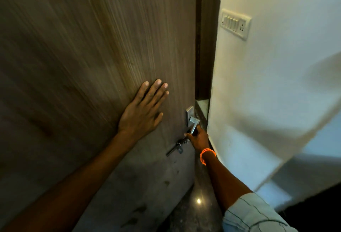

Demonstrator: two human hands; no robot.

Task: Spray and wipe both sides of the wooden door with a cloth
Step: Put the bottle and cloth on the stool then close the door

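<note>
The wooden door (88, 47) fills the left and middle of the view, its vertical grain blurred toward the far left. The left hand (143, 110) lies flat against it, palm on the wood, fingers straight and slightly spread, thumb out to the side; it holds nothing. Below that hand the door's surface turns greyer and carries dark smudges near the bottom.

Just right of the left hand, and a little lower, sits the metal lever handle (193, 123) on its square plate. The right hand (197, 138) grips the lower end of that lever, fingers curled round it. Left of and just below the right hand a small sliding bolt (175, 148) is fixed to the door, tilted in this view. An orange thread band (206, 155) circles the right wrist, and a pale striped sleeve (252, 213) covers the upper forearm.

Above the right hand runs the door's free edge, with a narrow dark gap between it and the brown door frame (206, 37). A pale sliver shows through the gap just above the handle. Right of the frame stands a white wall (276, 93), close beside the right wrist. High on it, well above the right hand, is a switch panel (236, 24). Beneath the right forearm a strip of dark polished floor (199, 207) shows, with a small bright reflection on it.

No container is in view.
</note>
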